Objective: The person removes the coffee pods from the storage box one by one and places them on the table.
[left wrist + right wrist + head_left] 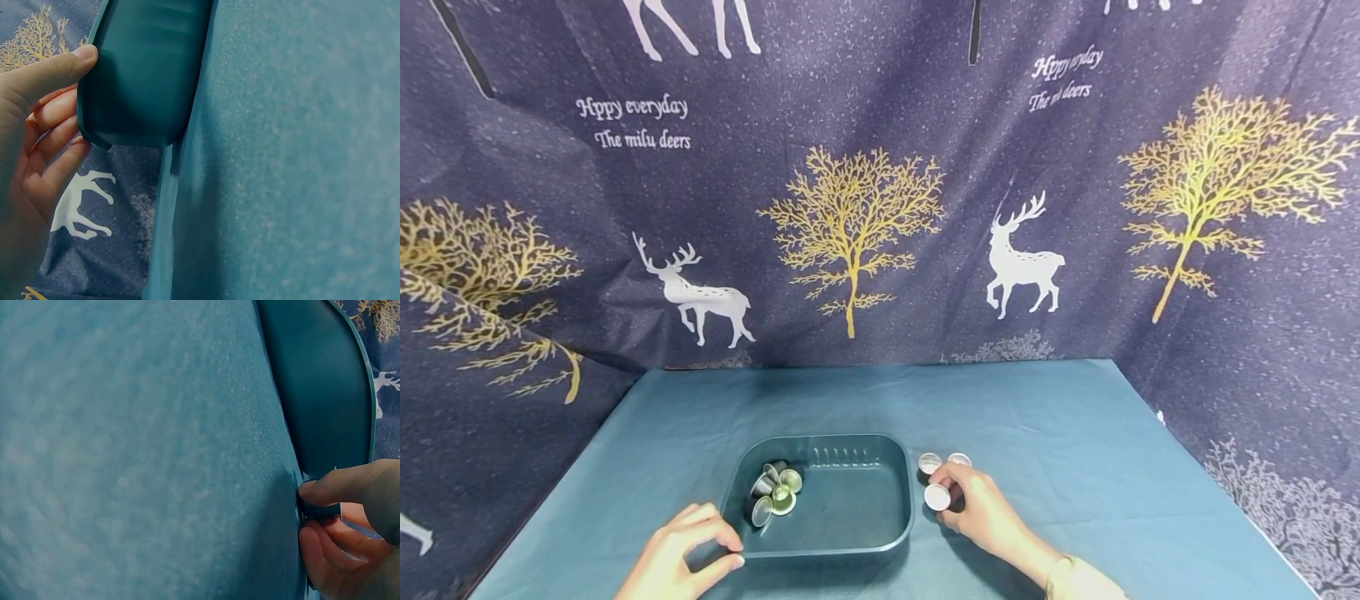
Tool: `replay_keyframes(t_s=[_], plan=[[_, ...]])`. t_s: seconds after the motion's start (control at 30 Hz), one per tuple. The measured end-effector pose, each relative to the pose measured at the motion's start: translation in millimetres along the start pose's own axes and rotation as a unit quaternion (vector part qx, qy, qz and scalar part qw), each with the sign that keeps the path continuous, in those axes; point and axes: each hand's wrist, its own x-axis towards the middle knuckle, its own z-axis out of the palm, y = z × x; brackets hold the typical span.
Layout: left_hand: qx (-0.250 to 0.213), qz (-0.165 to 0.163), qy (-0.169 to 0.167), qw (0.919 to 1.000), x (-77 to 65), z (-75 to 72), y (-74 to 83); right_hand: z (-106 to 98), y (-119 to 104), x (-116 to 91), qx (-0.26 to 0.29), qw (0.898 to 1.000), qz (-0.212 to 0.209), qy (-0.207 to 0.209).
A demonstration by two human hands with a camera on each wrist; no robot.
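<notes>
A dark green tray (850,549) lies on the cloth, with several coffee capsules (782,493) heaped at its left end. My left hand (681,550) pinches the tray's rim at the near left corner; the left wrist view shows the thumb (84,52) over the rim and the fingers below. To the right of the tray, my right hand (988,512) holds a coffee capsule (937,497) with a pale lid facing up. In the right wrist view this capsule (324,510) has a dark side and sits between thumb and fingers, low by the cloth.
Just beyond my right hand stand two more capsules, one (929,462) nearer the tray and the other (959,459) partly hidden by the fingers. A blue-green cloth (1060,433) covers the table. Behind it hangs a dark curtain (880,100) printed with deer and trees.
</notes>
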Motion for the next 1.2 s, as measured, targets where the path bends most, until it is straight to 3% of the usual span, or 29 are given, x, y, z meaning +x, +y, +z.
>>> replay_keyframes(t_s=[0.47, 0.87, 1.2], plan=[[-0.009, -0.011, 0.003, 0.9999, 0.4, 0.8, 1.2, -1.3, -0.3, -1.1, 0.014, 1.000, -0.013, 0.004], [-0.012, 0.002, 0.009, 0.9999, -1.0, 1.7, -1.6, -4.2, -1.0, -4.2, 0.033, 0.999, -0.025, -0.005], [-0.006, -0.010, 0.005, 0.9999, -0.8, 1.9, -0.6, -20.4, -5.0, 0.8, 0.045, 0.998, -0.030, -0.031]])
